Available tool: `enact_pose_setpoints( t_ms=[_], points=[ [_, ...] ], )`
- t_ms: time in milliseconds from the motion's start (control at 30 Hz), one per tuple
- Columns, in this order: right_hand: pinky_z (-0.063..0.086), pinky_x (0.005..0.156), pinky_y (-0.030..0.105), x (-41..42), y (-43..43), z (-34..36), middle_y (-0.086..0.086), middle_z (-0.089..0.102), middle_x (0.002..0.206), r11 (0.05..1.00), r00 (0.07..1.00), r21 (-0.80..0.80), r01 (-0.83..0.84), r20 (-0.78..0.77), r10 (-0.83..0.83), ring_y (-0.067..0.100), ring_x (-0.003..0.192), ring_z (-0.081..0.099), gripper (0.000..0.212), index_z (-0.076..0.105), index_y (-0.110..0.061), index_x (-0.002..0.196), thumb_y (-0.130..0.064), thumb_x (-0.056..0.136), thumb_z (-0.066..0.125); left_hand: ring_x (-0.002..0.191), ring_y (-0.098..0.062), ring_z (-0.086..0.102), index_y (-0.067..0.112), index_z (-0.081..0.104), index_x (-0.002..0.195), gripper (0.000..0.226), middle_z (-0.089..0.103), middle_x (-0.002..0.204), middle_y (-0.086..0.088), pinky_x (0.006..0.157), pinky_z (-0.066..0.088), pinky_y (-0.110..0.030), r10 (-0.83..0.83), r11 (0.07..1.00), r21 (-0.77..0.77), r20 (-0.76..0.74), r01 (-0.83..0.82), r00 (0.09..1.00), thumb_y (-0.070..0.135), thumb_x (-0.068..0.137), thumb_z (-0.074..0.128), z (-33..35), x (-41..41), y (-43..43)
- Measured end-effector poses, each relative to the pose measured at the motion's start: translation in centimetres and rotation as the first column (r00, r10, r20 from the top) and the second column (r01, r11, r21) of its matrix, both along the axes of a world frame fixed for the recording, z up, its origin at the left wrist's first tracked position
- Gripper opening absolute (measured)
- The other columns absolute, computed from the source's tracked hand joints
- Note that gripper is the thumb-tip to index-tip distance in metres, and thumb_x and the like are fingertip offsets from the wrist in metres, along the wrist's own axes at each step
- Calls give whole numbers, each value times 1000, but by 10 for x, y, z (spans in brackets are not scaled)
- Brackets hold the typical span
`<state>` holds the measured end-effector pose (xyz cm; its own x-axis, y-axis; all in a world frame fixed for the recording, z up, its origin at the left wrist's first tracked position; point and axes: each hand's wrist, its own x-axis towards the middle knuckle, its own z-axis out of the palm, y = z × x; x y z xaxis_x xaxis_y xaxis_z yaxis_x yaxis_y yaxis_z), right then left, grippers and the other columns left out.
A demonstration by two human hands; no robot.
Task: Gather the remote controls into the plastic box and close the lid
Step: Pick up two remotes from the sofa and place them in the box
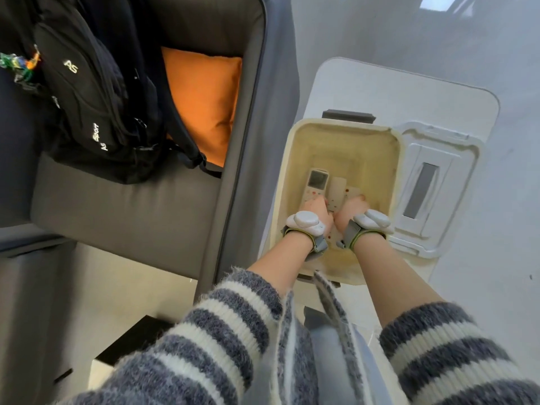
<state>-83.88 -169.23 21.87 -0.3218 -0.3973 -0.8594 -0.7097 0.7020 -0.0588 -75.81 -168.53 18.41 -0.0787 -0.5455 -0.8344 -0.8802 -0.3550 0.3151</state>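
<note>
Three remotes [327, 190]: lying side by side on the bottom of the box [295, 159].
My hands: left hand [317, 210] and right hand [352, 210] both down on them; finger grip hidden, cannot tell.
Lid [438, 185]: off, on the desk [350, 83] beside the box.
Risk: a remote left propped up could stop the lid seating.

Both hands [336, 211] and three remotes [317, 182] crowd the box [298, 159] floor; its far half lies open.

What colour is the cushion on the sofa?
Orange: the cushion shows clearly in the head view, tucked against the sofa's arm.
</note>
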Motion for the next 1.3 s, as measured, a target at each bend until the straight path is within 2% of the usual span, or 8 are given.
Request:
enact_pose_setpoints(
  t_ms=[67,200,300,433,667,833,1100,1300],
  points=[
    [48,86,37,-9,5,8,21,58,124,997,997,-54,59,-46,-62,36,112,59,35,43,1,127,-13,96,42,109,-32,59,3,51,121,34,59,122,-16,83,46,-35,-61,998,3,4,61,998,24,95,48,-1,-13,-1],
    [42,67,33,-9,20,21,23,64,111,976,985,-132,171,27,-169,37,96,63,33,44,0,122,-13,93,42,118,-34,54,-1,45,127,33,52,131,-19,95,44,-41,-168,985,52,86,164,982,6,94,43,-4,-22,-8],
    [44,70,37,-16,23,26,24,63,112,958,969,-150,243,81,-233,38,98,63,29,45,0,119,-11,93,40,122,-33,50,-2,43,129,34,44,137,-21,99,42,-39,-239,970,68,121,232,963,7,96,40,-5,-33,-11],
    [40,70,34,-28,19,29,24,62,114,932,949,-189,309,132,-288,38,102,61,32,43,-1,123,-11,94,40,123,-34,49,0,37,135,49,27,146,-19,97,41,-38,-336,941,77,118,329,934,14,91,53,-2,-41,-5],
    [39,71,32,-37,9,30,23,62,115,918,938,-216,334,170,-301,38,102,61,29,45,-2,122,-11,94,39,110,-36,56,7,38,127,42,49,127,-19,78,42,-38,-292,957,32,98,290,951,8,88,54,-4,-44,-3],
    [42,71,35,-41,13,31,22,63,112,917,943,-243,317,184,-277,38,99,61,32,45,-4,123,-7,92,38,113,-36,56,3,40,126,36,53,127,-18,86,44,-40,-107,994,20,100,106,989,18,94,46,-2,-46,2],
    [46,73,34,-47,13,29,17,65,109,920,948,-257,295,196,-249,34,97,63,31,47,-8,121,-12,91,40,104,-33,62,8,46,128,39,61,118,-15,73,42,-31,-207,978,37,-1,207,978,22,92,42,-9,-45,7],
    [55,80,44,-48,13,30,16,65,104,910,942,-271,314,209,-263,36,92,65,30,50,-10,117,-13,89,40,102,-33,59,-1,47,123,34,60,118,-19,79,44,-35,-239,962,143,28,233,971,16,95,43,-14,-40,12]
  ],
)
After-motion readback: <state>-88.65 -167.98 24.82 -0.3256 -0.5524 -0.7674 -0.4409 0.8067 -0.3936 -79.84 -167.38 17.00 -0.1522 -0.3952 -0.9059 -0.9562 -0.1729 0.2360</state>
